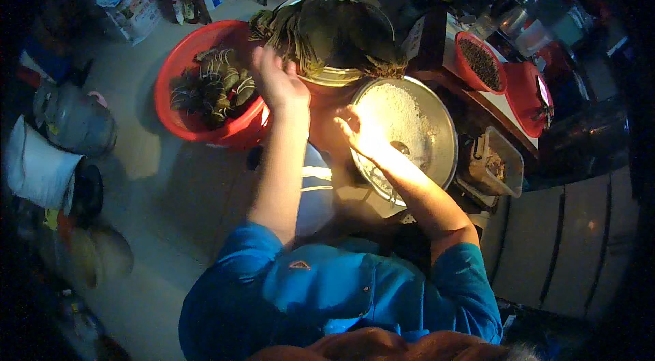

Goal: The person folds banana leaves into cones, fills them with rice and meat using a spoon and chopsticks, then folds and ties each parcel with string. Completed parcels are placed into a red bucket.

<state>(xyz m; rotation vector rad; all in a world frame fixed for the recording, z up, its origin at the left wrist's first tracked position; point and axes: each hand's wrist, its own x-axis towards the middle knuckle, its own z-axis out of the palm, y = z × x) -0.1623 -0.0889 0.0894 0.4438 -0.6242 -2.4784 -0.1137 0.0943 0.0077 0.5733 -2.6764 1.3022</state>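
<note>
My left hand [279, 80] is raised with its fingers apart and nothing visible in it, between the red plastic basin [171, 62] and the wide metal pot [335, 76]. Leaf-wrapped dumplings tied with pale string [217, 85] are heaped in the basin. Long dark leaves [337, 28] fill the pot and hang over its rim. Over the near left side of a stainless steel basin [446, 156] is my right hand [363, 133], fingers loosely bent and apart, seemingly holding nothing. White rice grains [391, 105] lie in that basin under bright light, with a spoon [400, 148] partly hidden by my wrist.
On the counter at right are a red basket of small dark pieces [479, 62] and a red plastic lid or tray [529, 97]. Below stands a clear plastic container [506, 172] with brownish contents. A lidded bucket [77, 118] and white sack [41, 166] stand at left.
</note>
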